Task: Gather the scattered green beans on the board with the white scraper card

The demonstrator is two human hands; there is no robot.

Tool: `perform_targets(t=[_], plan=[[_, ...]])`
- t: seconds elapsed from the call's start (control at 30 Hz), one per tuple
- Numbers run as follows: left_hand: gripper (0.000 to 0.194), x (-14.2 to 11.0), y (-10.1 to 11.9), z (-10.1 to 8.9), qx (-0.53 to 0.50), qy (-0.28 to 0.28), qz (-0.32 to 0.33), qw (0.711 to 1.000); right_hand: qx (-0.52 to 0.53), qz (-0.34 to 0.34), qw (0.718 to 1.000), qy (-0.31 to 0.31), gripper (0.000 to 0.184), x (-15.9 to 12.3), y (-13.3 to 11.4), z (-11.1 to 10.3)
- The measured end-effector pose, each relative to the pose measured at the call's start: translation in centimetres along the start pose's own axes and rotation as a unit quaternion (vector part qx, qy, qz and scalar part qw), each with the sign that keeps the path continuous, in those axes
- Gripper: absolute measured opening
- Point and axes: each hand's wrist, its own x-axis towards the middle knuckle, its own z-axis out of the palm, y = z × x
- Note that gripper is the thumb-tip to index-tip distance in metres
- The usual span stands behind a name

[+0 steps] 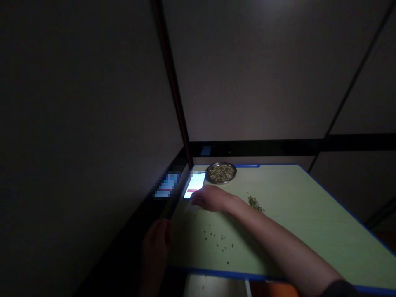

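A lit phone (195,184) lies at the far left corner of a pale green table (297,214) with a blue rim. My right hand (210,199) reaches across the table, its fingers stretched out over the phone's near end. My left hand (156,243) rests at the table's left edge in the dark; its fingers look curled, and nothing shows in them. A round metal plate (221,172) full of small greenish beans stands just behind the phone. A small heap of beans (255,203) lies right of my forearm, and scattered beans (218,239) lie nearer me.
Grey partition walls with black frame bars close in the table at the back and left. The phone's glow is mirrored on the left wall (167,185). The room is very dim. The table's near blue edge (216,273) runs below my arm.
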Motion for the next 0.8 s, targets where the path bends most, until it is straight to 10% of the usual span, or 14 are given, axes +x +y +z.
perform_targets(t=[0.27,0.8], plan=[[0.028,0.0,-0.5,-0.6,0.039,0.013,0.037,0.998,-0.023,-0.033,0.996,-0.081,0.043,-0.9,-0.1,2.9],[0.028,-0.7,-0.8,1.5,0.104,-0.036,0.054,0.992,0.117,-0.139,0.979,-0.088,0.048,-11.0,-1.1,1.1]])
